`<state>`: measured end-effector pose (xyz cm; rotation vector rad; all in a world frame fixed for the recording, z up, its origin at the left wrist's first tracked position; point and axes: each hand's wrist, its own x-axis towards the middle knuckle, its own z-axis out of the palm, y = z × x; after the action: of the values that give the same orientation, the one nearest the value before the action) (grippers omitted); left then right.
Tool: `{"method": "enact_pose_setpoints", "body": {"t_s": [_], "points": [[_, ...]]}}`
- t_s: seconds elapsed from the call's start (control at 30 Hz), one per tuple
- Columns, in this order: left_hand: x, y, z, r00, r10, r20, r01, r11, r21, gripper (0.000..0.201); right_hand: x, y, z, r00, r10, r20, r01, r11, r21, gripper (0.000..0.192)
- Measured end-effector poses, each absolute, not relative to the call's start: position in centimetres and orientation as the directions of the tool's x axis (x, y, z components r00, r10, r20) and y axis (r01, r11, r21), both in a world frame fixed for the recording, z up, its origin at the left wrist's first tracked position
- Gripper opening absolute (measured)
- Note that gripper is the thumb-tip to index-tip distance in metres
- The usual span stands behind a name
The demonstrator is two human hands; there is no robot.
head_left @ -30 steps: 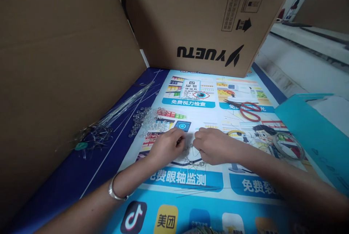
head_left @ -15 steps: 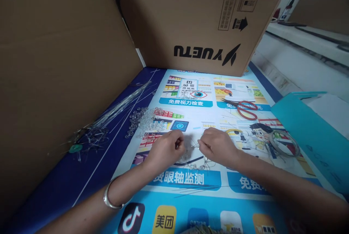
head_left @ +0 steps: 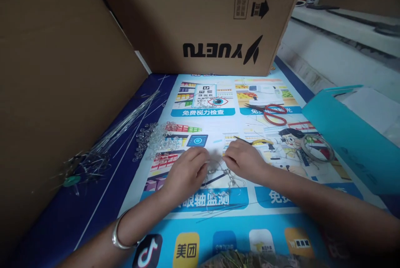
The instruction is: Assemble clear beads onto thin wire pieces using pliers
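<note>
Between my hands lies a strand of thin wire strung with clear beads (head_left: 230, 179), bent in a loose loop over the printed mat. My left hand (head_left: 188, 169), with a silver bangle on its wrist, is closed, fingers pinched at the loop's left side. On the other side my right hand (head_left: 244, 160) is also closed, its fingertips by the upper part of the wire. The fingers cover exactly what each pinches. A pile of loose clear beads (head_left: 159, 137) lies beyond my left hand. Behind my right hand a yellow-handled tool (head_left: 262, 142) shows a dark pointed tip.
Red-handled scissors (head_left: 275, 114) and a coil of wire (head_left: 318, 148) lie to the right, near a turquoise box (head_left: 350, 135). A bundle of thin wires (head_left: 125, 122) lies at left. Cardboard walls (head_left: 212, 18) stand at the back and left. Loose wires (head_left: 218, 212) lie in front.
The view has shifted, so the surroundings sit further left and higher. My right hand is turned more palm-down, uncovering the yellow-handled tool's tip. Both hands stay closed by the beaded wire.
</note>
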<state>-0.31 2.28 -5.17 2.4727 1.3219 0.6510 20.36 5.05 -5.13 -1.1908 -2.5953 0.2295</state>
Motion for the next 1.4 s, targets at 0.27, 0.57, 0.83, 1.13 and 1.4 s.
{"method": "enact_pose_setpoints", "body": {"t_s": [0.27,0.57,0.83,1.13,1.4], "points": [[-0.2,1.4,-4.3,0.826,0.533,0.184,0.437,-0.811,0.39,0.04,20.5,5.1,-5.6,-0.625,0.754,0.205,0.701,0.657,-0.279,0.021],[0.6,0.8,-4.6,0.868,0.491,0.075,0.455,-0.847,0.276,0.048,20.6,5.5,-5.3,-0.563,0.8,0.209,0.716,0.598,-0.36,0.011],[0.6,1.9,-4.8,0.712,0.691,0.122,0.682,-0.723,0.114,0.046,21.4,5.6,-4.7,-0.435,0.821,0.37,0.561,0.569,-0.602,0.01],[0.7,2.1,-4.8,0.681,0.727,0.084,0.72,-0.686,0.105,0.045,23.1,1.4,-5.1,-0.712,0.672,0.205,0.608,0.736,-0.299,0.05],[0.1,2.6,-4.5,0.709,0.703,0.056,0.686,-0.706,0.176,0.046,24.0,1.7,-5.3,-0.727,0.657,0.197,0.631,0.754,-0.185,0.037]]}}
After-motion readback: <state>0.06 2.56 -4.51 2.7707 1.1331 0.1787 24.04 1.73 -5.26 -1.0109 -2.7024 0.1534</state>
